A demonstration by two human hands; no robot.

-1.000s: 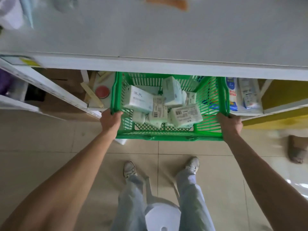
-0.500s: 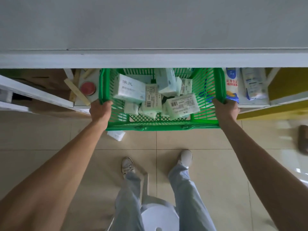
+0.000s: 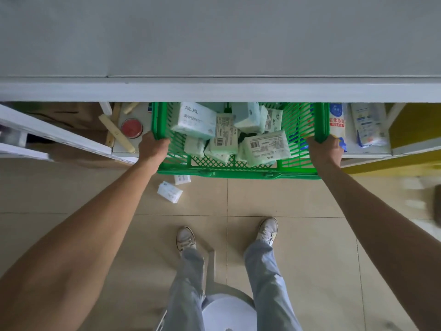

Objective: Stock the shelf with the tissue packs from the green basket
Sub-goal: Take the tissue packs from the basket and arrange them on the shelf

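Note:
A green basket (image 3: pixel 238 172) hangs in front of me, its far half hidden under the grey shelf board (image 3: pixel 219 90). Several pale green and white tissue packs (image 3: pixel 263 146) lie jumbled inside it. My left hand (image 3: pixel 152 150) grips the basket's left rim. On the right rim my right hand (image 3: pixel 325 151) is closed the same way. The empty top of the shelf fills the upper part of the view.
Two small white packs (image 3: pixel 170 191) lie on the tiled floor below the basket's left corner. A lower shelf holds a red-lidded jar (image 3: pixel 132 128), wooden sticks and, at right, blue-and-white bags (image 3: pixel 337 123). A white stool (image 3: pixel 228 314) stands between my feet.
The basket has slid further under the shelf edge with both hands still on its rims. The small packs on the floor have come into view below it.

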